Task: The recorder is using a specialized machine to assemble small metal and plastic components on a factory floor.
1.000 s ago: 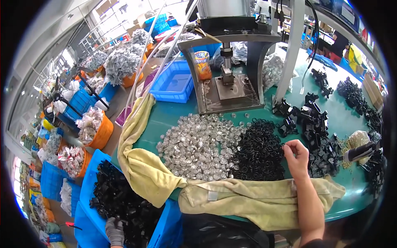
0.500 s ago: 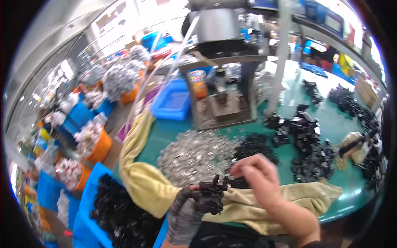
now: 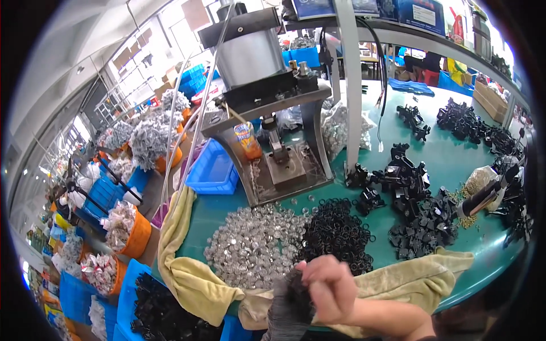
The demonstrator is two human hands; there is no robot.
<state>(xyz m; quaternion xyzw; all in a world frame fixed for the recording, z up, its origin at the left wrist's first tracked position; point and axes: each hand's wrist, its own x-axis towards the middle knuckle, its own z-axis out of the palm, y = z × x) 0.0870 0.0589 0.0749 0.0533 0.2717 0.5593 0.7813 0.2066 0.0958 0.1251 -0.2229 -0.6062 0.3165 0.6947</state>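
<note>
My left hand (image 3: 287, 312), in a grey glove or wrap, is closed around a black moulded plastic part (image 3: 299, 292), which is blurred and mostly covered. Bent over it, my bare right hand (image 3: 331, 288) has its fingers curled in against the part; whatever they pinch is hidden. Just beyond both hands lie a heap of small clear discs (image 3: 256, 241) and a heap of thin black rings (image 3: 336, 234). A yellowish cloth (image 3: 406, 279) stretches along the table edge by my right forearm.
A bench press (image 3: 281, 162) stands behind the heaps, with a blue tray (image 3: 213, 170) to its left. Black plastic parts (image 3: 404, 179) are piled at the right of the green table (image 3: 378, 227), near a black-handled tool (image 3: 482, 199). A blue bin (image 3: 129, 290) of black pieces is at lower left.
My right hand has come down and left onto my left hand, covering the black part that showed plainly before. The view has shifted, so the press appears farther left and lower.
</note>
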